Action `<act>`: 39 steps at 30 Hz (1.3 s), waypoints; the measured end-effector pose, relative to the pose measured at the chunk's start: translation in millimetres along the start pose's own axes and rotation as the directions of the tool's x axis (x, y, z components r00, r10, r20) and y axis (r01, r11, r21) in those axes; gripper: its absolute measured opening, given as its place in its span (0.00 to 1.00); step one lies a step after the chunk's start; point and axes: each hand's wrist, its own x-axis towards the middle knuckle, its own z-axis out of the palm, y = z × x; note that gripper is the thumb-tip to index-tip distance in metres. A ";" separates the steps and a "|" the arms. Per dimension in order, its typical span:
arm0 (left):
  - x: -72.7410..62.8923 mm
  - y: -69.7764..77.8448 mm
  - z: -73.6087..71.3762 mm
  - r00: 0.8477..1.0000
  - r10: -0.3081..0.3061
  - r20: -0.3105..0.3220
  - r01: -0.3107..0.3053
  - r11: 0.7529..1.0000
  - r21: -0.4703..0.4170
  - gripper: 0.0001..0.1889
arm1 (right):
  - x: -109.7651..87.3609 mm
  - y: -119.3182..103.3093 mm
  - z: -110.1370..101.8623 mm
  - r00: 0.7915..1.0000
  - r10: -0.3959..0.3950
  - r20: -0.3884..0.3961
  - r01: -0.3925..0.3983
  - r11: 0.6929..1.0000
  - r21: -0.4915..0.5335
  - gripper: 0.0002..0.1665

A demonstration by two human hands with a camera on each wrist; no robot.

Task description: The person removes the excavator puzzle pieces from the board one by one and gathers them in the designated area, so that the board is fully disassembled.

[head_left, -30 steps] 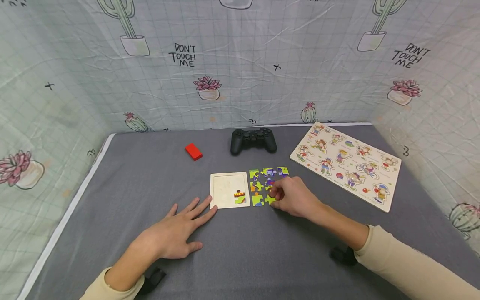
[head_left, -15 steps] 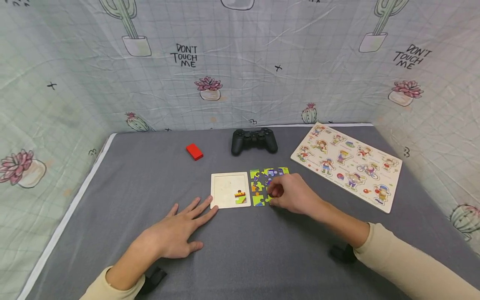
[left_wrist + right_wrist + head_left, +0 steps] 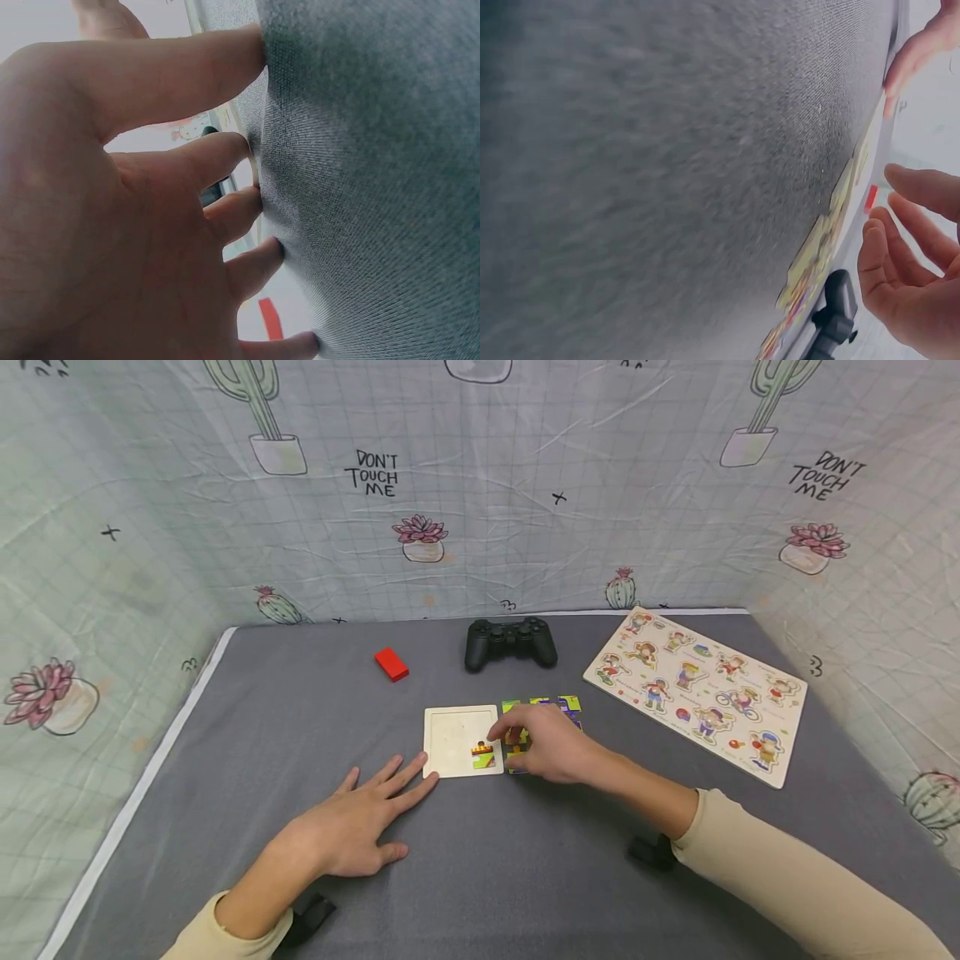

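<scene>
My left hand (image 3: 348, 831) lies flat with spread fingers, two fingertips at the left edge of a square wooden puzzle tray (image 3: 447, 727). One jigsaw piece (image 3: 483, 757), green with red and yellow, sits in the tray's lower right corner. My right hand (image 3: 551, 743) hovers over the tray's right edge and the jigsaw pieces (image 3: 568, 703) laid out beside it, hiding several. Its index finger reaches over the tray above the placed piece. In the right wrist view the thumb and fingers (image 3: 919, 187) of the right hand stand apart, with nothing visible between them.
A black game controller (image 3: 510, 643) lies behind the tray, with a red block (image 3: 392, 664) to its left. A larger wooden board (image 3: 697, 693) with cartoon children lies at the right. Printed cloth walls (image 3: 480, 527) enclose the grey table (image 3: 465, 877).
My right hand has moved left from the middle of the loose pieces to the tray's right edge, its fingers spreading apart. The left hand stays put.
</scene>
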 end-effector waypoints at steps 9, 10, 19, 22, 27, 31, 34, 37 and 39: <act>-0.1 -0.5 0.6 1.000 0.001 0.000 -0.001 1.000 0.004 0.46 | 16.1 -9.0 7.9 0.996 -0.021 0.090 0.024 0.999 -0.022 0.21; -0.3 -0.3 0.7 1.000 0.004 0.000 -0.004 1.000 0.002 0.46 | 16.9 -9.5 8.4 0.995 -0.023 0.096 0.026 0.999 -0.032 0.21; -1.2 0.4 0.5 1.000 0.014 -0.009 -0.014 1.000 -0.001 0.46 | 21.4 -10.7 12.0 0.993 -0.049 0.110 0.059 0.995 -0.082 0.21; -1.1 0.1 0.4 1.000 0.010 -0.008 -0.010 1.000 -0.001 0.46 | 22.0 -11.0 12.7 0.992 -0.049 0.114 0.059 0.995 -0.084 0.21; -0.7 -0.3 0.3 1.000 0.014 -0.008 -0.014 1.000 -0.004 0.46 | 22.1 -11.6 13.2 0.992 -0.038 0.124 0.048 0.996 -0.081 0.21; -0.1 -0.7 0.5 1.000 0.009 -0.009 -0.009 1.000 -0.003 0.45 | 22.1 -12.3 13.6 0.991 -0.035 0.130 0.045 0.996 -0.076 0.20; 0.0 -0.8 0.4 1.000 0.008 -0.010 -0.008 1.000 -0.003 0.45 | 22.5 -13.2 14.0 0.991 -0.046 0.123 0.056 0.995 -0.079 0.20; -0.4 -0.7 0.4 1.000 0.012 -0.010 -0.013 1.000 -0.005 0.45 | 22.9 -13.9 14.3 0.992 -0.054 0.114 0.063 0.995 -0.081 0.19; -0.7 -0.4 0.4 1.000 0.011 -0.007 -0.011 1.000 -0.004 0.45 | 23.4 -14.1 14.5 0.993 -0.055 0.108 0.064 0.995 -0.080 0.19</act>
